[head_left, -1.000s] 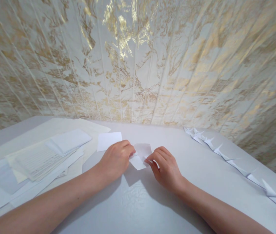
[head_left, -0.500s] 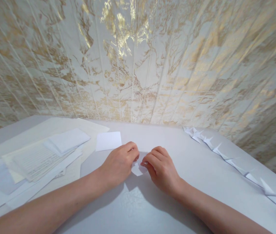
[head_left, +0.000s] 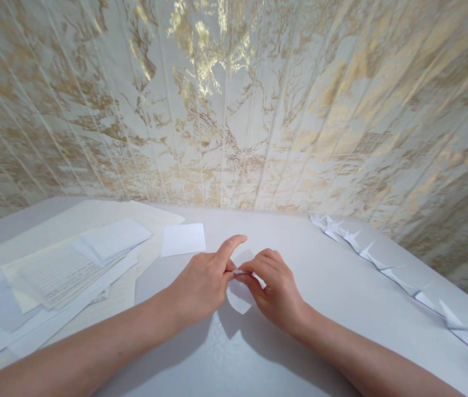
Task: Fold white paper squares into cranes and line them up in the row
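Note:
A small white folded paper is pinched between both hands, just above the table at the centre. My left hand grips its upper edge from the left, with the index finger lifted and pointing right. From the other side my right hand pinches the same edge between thumb and fingers. The paper's lower part hangs toward me in a point, and its upper folds are largely hidden by the fingertips.
A flat white paper square lies beyond my left hand. At left is a spread of papers, some printed. Several folded paper cranes run in a row along the right edge. A gold-patterned curtain rises behind the table.
My left index finger has lifted off the paper and straightened. The paper has turned, and a pointed flap now hangs lower toward me. Both hands stay in about the same place.

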{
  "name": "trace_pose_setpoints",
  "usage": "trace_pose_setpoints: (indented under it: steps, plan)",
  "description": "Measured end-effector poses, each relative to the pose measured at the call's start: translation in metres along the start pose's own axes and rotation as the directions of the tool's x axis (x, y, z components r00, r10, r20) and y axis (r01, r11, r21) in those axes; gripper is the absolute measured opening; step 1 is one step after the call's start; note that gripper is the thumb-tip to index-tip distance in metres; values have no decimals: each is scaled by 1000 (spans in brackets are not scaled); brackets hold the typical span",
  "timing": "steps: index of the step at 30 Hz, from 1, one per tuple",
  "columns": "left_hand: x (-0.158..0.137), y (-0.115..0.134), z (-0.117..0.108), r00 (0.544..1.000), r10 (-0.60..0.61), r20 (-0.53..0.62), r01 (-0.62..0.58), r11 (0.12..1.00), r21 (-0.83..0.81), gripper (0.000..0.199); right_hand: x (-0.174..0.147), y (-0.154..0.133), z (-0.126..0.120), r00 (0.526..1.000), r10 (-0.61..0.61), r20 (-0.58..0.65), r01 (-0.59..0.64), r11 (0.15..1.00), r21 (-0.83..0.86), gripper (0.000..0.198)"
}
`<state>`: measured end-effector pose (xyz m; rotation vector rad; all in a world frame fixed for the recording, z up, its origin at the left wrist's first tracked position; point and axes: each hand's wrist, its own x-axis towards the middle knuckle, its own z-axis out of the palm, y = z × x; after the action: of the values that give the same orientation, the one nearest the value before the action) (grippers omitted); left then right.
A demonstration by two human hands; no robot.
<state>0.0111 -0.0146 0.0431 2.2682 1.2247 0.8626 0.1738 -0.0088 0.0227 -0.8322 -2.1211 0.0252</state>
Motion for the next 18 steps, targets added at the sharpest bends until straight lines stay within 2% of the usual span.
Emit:
trace_pose_setpoints:
  steps: [4, 7, 8, 9, 11, 13, 14, 16, 18]
  plan:
    - [3, -2, -1, 995, -17, -95, -1, 984, -180, 50, 3, 2, -4, 998, 50, -28, -48, 997, 66, 9]
    - [7, -8, 2, 969, -153, -194, 54, 897, -438, 39, 7, 11, -5, 961, 263, -86, -232, 934, 274, 8]
    - [9, -11, 4, 956, -217, -198, 86, 851, -518, 35, 8, 15, -4, 931, 356, -77, -301, 872, 387, 9]
    - [10, -13, 6, 946, -286, -150, 152, 803, -576, 33, 8, 18, -3, 896, 443, -33, -364, 775, 516, 10]
    - [11, -16, 11, 936, -352, 2, 261, 690, -675, 32, 9, 24, 1, 819, 563, 109, -438, 490, 753, 17]
    - [10, -17, 15, 928, -360, 94, 313, 617, -722, 27, 9, 28, 4, 752, 607, 259, -479, 233, 846, 24]
    - [10, -16, 15, 925, -361, 118, 326, 596, -734, 26, 8, 29, 5, 730, 611, 308, -489, 152, 859, 27]
    - [9, -14, 15, 914, -381, 141, 350, 562, -750, 25, 8, 29, 7, 711, 609, 350, -496, 83, 864, 30]
    - [8, -12, 14, 897, -412, 162, 377, 519, -767, 26, 8, 28, 8, 717, 604, 347, -485, 75, 872, 30]
